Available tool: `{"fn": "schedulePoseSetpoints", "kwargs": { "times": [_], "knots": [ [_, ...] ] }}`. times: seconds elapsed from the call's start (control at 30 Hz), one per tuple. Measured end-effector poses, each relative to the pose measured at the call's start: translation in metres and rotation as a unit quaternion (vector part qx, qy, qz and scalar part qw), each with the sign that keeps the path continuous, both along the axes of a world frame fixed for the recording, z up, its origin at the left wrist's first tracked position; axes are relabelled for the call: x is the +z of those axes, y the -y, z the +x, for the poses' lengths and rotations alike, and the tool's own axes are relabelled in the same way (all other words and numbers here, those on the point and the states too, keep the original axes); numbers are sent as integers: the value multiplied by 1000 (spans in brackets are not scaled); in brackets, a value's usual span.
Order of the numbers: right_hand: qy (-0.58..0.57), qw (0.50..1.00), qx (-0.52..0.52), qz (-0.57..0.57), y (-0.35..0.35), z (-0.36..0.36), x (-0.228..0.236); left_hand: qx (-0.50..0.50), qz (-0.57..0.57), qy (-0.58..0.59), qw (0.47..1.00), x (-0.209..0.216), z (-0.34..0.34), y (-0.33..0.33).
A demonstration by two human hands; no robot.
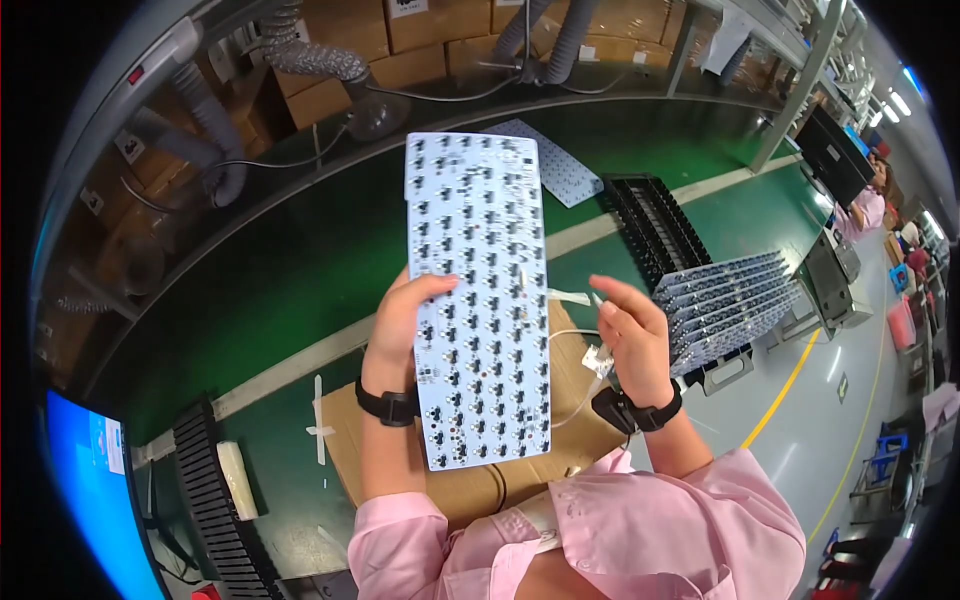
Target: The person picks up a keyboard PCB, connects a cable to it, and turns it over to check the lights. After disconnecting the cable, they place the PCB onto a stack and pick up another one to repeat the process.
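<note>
A long white keyboard circuit board [480, 300], dotted with rows of black switch parts, stands tilted up in front of me. My left hand [405, 310] is closed on its left edge, with the thumb across the face and the other fingers hidden behind. To the right of the board, apart from it, my right hand [632, 335] has its fingers curled and the thumb near the index finger. A small pale tip shows there, too small to name. Beside this hand hang a thin white cable [572, 410] with a white tag [597, 360] and a pale strip [568, 297].
Several similar boards stand in a row in a rack [730, 300] at the right. Behind lie another board [550, 160] and a black slotted rack [655, 230]. Cardboard [350, 430] lies under my arms. Another slotted rack [225, 500] and a lit screen [90, 490] are at left.
</note>
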State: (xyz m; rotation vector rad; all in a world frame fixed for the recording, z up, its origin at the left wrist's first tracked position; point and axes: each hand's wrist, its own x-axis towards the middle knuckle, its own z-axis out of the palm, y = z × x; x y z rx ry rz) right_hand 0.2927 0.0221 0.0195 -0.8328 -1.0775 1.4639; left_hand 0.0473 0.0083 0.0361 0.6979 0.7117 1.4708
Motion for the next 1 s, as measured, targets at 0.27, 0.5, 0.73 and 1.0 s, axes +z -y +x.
{"fn": "schedulePoseSetpoints", "kwargs": {
  "times": [0.27, 0.5, 0.73, 1.0],
  "knots": [
    [87, 987, 19, 137, 4, -5, -1, -96, 14, -42, 994, 2, 24, 2],
    [162, 962, 47, 213, -1, 3, -4, -139, 35, -48, 989, 6, 30, 4],
    [200, 951, 60, 228, 3, 3, 6, -141, 35, -63, 987, 9, 33, 9],
    [156, 981, 30, 108, -2, 4, 6, -134, 39, -75, 987, 10, 35, 11]
  ]
}}
